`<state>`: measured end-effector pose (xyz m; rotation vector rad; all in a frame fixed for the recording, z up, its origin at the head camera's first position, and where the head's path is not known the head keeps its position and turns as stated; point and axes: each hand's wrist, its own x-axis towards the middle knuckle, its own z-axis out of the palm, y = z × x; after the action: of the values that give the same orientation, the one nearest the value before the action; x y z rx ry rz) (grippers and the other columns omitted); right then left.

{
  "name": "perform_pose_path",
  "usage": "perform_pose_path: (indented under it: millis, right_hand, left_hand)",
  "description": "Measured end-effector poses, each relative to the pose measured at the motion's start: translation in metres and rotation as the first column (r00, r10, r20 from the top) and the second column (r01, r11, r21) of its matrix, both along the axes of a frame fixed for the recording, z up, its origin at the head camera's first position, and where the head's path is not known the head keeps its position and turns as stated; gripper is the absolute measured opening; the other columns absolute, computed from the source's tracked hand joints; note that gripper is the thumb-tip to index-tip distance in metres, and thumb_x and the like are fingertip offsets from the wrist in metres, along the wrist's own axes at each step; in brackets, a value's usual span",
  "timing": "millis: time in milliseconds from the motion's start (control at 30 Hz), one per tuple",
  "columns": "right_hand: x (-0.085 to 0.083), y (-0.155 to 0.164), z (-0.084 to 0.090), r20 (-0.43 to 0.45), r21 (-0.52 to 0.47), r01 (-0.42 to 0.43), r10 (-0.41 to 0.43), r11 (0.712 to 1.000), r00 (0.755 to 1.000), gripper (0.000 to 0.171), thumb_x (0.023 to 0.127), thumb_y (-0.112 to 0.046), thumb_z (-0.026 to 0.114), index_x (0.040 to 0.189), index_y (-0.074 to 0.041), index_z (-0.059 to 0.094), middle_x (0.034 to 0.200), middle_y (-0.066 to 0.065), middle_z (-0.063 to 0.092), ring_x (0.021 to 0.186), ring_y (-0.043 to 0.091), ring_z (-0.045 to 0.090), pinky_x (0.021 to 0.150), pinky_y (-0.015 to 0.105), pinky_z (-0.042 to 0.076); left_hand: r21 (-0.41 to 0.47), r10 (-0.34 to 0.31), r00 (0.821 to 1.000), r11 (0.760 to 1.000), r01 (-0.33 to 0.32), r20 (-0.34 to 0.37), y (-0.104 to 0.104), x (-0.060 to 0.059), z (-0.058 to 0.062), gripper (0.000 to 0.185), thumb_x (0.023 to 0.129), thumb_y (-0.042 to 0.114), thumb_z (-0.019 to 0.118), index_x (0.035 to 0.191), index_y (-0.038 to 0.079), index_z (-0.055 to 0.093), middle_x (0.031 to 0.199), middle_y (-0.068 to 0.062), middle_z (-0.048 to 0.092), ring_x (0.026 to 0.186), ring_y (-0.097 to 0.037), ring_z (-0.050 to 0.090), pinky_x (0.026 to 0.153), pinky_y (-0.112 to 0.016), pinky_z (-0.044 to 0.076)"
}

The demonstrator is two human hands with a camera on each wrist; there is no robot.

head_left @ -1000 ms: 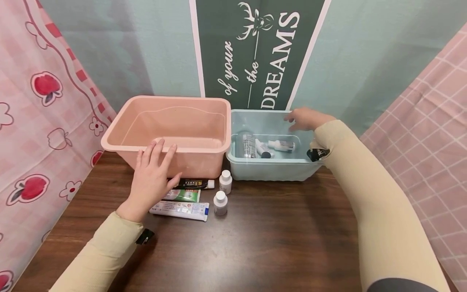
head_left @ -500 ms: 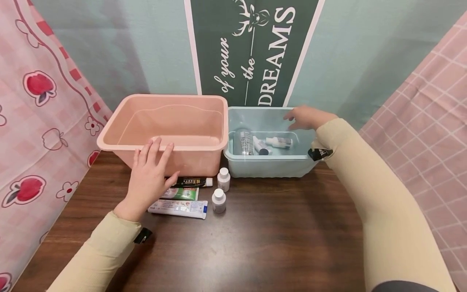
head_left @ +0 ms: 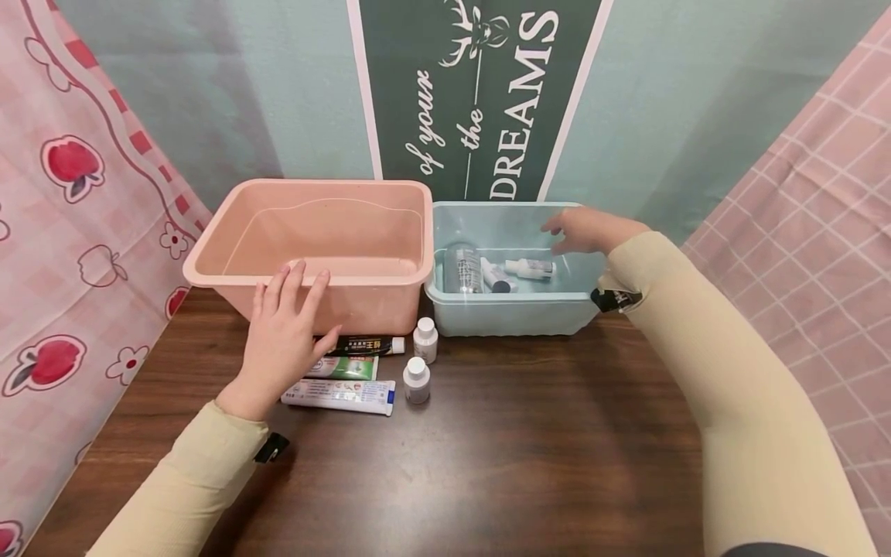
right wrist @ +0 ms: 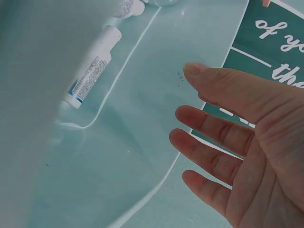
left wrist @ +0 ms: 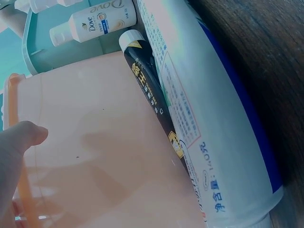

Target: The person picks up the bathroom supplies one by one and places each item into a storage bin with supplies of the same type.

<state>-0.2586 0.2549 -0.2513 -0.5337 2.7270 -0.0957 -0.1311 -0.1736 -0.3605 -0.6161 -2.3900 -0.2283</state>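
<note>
Left hand (head_left: 281, 340) on pink bin (head_left: 313, 247); right hand (head_left: 588, 230) over blue bin (head_left: 508, 313), perhaps touching.

The pink plastic tub (head_left: 313, 232) sits left of the pale blue plastic tub (head_left: 511, 317), touching it. Before them lie three toothpaste tubes (head_left: 341, 394). My left hand (head_left: 285, 340) rests on those.

both arms in long, close-fitting beige knit sleeves reaching the wrists. small black clip-like tab at each cuff; right one carries white marks. left hand (head_left: 281, 340) and right hand (head_left: 588, 230) bare, ungloved.
</note>
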Motion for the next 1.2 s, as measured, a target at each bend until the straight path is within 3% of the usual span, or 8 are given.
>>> perform_pose_path:
  millis: [433,1200]
  right_hand:
    - [0.012,-0.002,0.001,-0.054,-0.002,-0.108,0.108,0.994,0.993,0.047,0.085,-0.007,0.064,0.126,0.011,0.05,0.121,0.03,0.053,0.113,0.043,0.049,0.097,0.051,0.036]
    - [0.023,0.006,-0.007,-0.062,-0.026,-0.104,0.102,0.994,0.993,0.047,0.085,-0.01,0.064,0.125,0.011,0.051,0.124,0.029,0.052,0.116,0.043,0.048,0.098,0.052,0.035]
  left_hand:
    - [-0.014,0.012,1.0,1.0,-0.012,-0.002,-0.002,0.0,-0.001,0.081,0.069,0.037,0.072,0.137,0.007,0.04,0.138,-0.028,0.033,0.127,-0.046,0.029,0.097,-0.066,0.02]
    - [-0.015,0.007,1.0,1.0,-0.007,0.004,-0.001,0.001,-0.001,0.082,0.069,0.035,0.075,0.137,0.006,0.04,0.137,-0.029,0.033,0.127,-0.046,0.028,0.098,-0.066,0.02]
